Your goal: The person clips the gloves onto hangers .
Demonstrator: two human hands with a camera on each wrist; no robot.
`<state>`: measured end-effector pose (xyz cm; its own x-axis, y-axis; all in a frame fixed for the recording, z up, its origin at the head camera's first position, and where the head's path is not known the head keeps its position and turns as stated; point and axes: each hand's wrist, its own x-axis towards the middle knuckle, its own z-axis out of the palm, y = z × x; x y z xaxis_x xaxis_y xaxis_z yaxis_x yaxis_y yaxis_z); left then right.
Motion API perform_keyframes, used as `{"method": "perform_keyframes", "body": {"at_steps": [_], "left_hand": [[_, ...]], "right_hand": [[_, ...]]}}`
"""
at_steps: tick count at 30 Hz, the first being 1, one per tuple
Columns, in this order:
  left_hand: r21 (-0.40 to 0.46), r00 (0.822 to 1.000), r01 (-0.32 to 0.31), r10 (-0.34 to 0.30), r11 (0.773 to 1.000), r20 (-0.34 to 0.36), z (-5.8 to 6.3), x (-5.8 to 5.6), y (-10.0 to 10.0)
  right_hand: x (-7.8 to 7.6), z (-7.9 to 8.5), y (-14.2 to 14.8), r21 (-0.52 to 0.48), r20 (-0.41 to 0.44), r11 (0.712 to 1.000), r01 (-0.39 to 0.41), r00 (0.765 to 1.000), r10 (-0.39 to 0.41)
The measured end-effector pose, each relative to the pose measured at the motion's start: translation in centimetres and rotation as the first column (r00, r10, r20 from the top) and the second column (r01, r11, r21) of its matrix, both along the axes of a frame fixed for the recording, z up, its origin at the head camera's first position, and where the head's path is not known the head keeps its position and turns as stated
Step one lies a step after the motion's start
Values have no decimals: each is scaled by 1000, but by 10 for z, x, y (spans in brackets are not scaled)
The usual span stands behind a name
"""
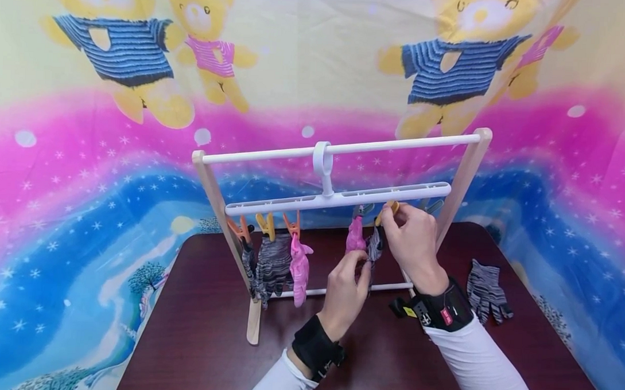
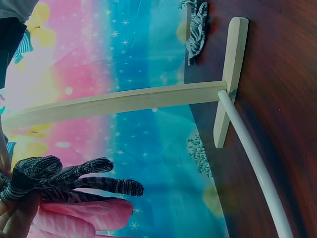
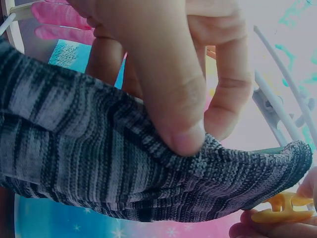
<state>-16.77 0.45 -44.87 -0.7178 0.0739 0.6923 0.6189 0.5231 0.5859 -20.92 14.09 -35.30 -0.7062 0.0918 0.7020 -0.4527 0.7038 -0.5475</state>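
Observation:
My right hand pinches a yellow clothespin just under the right half of the white hanger. A grey-black striped knit glove is below that clothespin, and my left hand pinches its fabric between thumb and fingers. In the right wrist view the glove stretches across the picture, its cuff end by the yellow clothespin. The left wrist view shows the glove's fingers dangling from my left hand. Beside it hangs a pink glove, partly behind my left hand.
The hanger hooks on a wooden rack's white top rod. On its left half, orange and yellow clothespins hold striped gloves and a pink one. Another striped glove lies on the dark table, right of the rack.

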Motion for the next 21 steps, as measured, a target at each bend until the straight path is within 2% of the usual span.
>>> {"method": "perform_keyframes", "body": {"at_steps": [21], "left_hand": [[-17, 999, -6, 6, 1000, -47, 7, -3, 4]], "right_hand": [[3, 1, 1, 22, 52, 1000, 3, 999, -4]]}}
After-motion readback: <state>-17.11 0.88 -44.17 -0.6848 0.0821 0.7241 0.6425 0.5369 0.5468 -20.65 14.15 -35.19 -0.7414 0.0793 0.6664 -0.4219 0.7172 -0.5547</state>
